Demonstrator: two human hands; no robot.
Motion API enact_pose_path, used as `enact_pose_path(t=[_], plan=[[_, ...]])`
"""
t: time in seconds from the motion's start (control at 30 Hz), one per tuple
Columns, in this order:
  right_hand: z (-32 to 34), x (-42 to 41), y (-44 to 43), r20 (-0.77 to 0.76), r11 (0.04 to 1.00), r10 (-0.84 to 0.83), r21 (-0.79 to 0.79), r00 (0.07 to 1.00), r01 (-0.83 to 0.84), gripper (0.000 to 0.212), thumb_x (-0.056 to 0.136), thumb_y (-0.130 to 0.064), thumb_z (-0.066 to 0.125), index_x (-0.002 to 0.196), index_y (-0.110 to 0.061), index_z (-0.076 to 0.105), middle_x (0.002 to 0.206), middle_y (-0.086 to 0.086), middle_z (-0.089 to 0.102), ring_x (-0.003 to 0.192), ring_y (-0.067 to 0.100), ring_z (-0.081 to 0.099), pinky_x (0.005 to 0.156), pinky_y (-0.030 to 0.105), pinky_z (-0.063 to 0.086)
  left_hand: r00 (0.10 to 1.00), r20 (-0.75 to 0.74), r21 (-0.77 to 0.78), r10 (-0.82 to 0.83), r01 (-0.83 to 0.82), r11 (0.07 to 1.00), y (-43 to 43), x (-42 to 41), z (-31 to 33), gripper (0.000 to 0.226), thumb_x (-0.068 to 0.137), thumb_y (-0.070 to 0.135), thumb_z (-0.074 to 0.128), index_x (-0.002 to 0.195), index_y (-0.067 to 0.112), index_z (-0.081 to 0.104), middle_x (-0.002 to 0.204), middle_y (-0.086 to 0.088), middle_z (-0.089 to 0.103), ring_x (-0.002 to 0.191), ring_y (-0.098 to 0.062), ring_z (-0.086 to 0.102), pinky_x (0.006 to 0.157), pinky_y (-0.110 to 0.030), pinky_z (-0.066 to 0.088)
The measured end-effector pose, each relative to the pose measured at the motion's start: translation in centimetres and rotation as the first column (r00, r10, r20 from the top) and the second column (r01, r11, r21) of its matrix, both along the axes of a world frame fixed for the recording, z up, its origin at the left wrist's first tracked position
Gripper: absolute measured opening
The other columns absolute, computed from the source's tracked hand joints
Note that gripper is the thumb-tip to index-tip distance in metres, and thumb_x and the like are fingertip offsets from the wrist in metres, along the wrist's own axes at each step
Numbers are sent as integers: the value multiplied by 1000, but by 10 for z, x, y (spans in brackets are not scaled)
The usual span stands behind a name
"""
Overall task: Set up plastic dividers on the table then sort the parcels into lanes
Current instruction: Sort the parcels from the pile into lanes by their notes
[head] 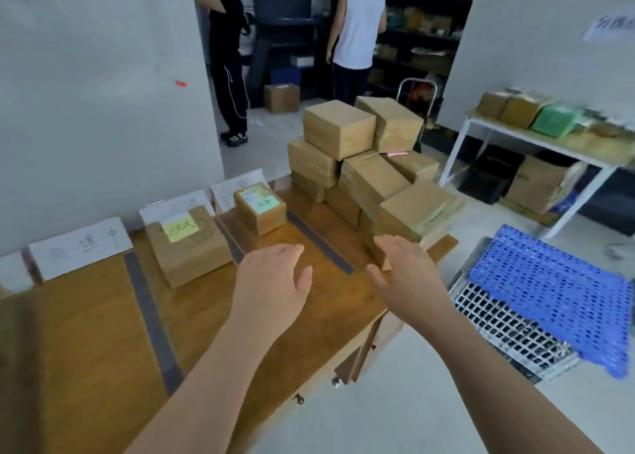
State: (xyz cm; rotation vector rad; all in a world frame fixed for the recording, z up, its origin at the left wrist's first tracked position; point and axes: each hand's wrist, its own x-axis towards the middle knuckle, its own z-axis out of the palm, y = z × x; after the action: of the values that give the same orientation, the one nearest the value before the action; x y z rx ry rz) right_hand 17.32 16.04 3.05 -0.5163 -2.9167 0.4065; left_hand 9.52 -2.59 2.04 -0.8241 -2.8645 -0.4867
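Note:
Grey divider strips lie flat on the wooden table point(79, 343): one at the left point(151, 323), one in the middle point(229, 239), one at the right point(319, 242). A parcel with a yellow note point(190, 247) sits in one lane. A smaller parcel with a green label point(260, 209) sits in the lane to its right. A stack of brown parcels point(369, 165) fills the table's right end. My left hand point(271, 282) hovers over the table with fingers straight, holding nothing. My right hand point(407, 275) is spread in front of the stack's nearest parcel point(417, 209); contact with it is unclear.
Paper lane signs point(80, 245) lean against the white wall behind the table. A blue perforated mat point(549, 288) lies over a white grid crate point(508, 330) on the floor at right. Behind it stands a white shelf point(536, 137) with parcels. Two people point(357, 24) stand by the far shelving.

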Motion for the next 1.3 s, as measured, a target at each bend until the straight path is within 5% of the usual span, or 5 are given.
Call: enact_pose_path(t=[0.57, 0.87, 1.13, 1.3], plan=[[-14, -44, 212, 73, 945, -277, -158, 958, 285, 53, 96, -30, 52, 146, -16, 41, 145, 7, 50, 130, 24, 47, 106, 33, 36, 953, 286, 13, -95, 96, 995, 206, -68, -30, 59, 100, 52, 37, 151, 23, 34, 152, 0, 43, 138, -19, 45, 107, -32, 43], [-21, -99, 272, 144, 918, -324, -191, 935, 347, 52, 96, -27, 52, 143, -10, 42, 141, 11, 50, 129, 27, 46, 103, 37, 39, 856, 516, -88, -33, 92, 992, 269, -104, -44, 70, 101, 58, 26, 155, 14, 20, 158, -5, 34, 142, -23, 39, 108, -31, 40], [-33, -143, 322, 210, 835, -281, -426, 936, 347, 52, 98, -28, 50, 144, -7, 40, 141, 12, 50, 123, 28, 51, 93, 31, 40, 632, 773, 125, 59, -242, 962, 311, -100, -46, 77, 102, 52, 33, 158, 10, 1, 163, -10, 20, 147, -28, 29, 112, -33, 34], [-41, -145, 340, 152, 754, -230, -596, 961, 275, 37, 97, -25, 50, 131, -11, 55, 115, 4, 59, 99, 21, 55, 86, 28, 42, 486, 873, 266, 47, -554, 789, 325, -93, -46, 71, 101, 50, 40, 158, 24, 6, 160, -9, 27, 144, -32, 33, 117, -45, 33]])
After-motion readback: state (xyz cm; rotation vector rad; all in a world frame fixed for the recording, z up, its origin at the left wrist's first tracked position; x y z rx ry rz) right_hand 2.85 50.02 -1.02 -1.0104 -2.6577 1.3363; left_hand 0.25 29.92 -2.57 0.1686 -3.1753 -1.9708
